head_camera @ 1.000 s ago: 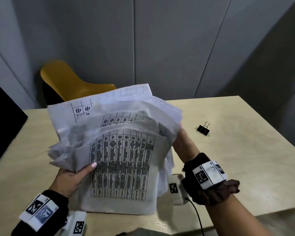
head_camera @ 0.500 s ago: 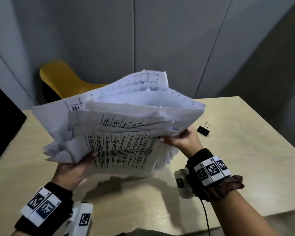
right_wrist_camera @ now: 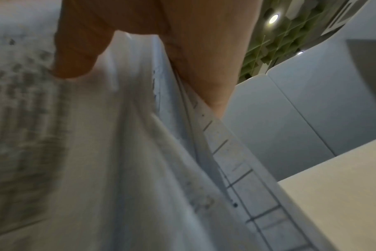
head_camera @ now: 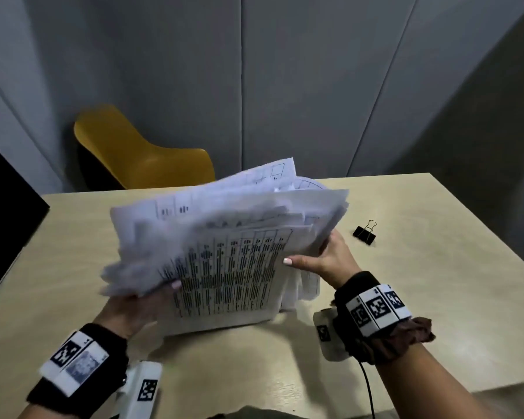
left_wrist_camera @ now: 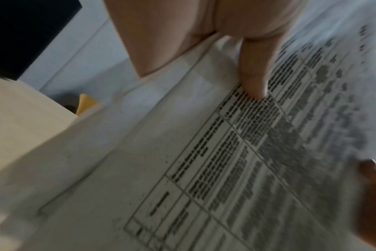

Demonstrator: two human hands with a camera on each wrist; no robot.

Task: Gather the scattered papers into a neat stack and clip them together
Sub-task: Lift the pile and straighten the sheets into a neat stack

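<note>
A loose, uneven bundle of white printed papers [head_camera: 224, 252] stands on its lower edge on the pale wooden table [head_camera: 436, 282], with sheets fanned at different heights. My left hand [head_camera: 139, 306] grips its left side, thumb on the front sheet. My right hand [head_camera: 324, 261] grips the right side, thumb across the front. In the left wrist view my thumb [left_wrist_camera: 255, 73] presses the table-printed papers [left_wrist_camera: 225, 161]. In the right wrist view my thumb [right_wrist_camera: 75, 56] and fingers [right_wrist_camera: 204, 68] pinch the papers [right_wrist_camera: 140, 152]. A black binder clip [head_camera: 365, 232] lies on the table to the right, untouched.
A yellow chair [head_camera: 139, 149] stands behind the table's far edge against grey wall panels. A black panel [head_camera: 3, 201] sits at the left. The table's right edge runs diagonally at the right.
The bundle was lifted off the table half a second ago and has come back down onto its lower edge. Both hands kept their hold on its sides.
</note>
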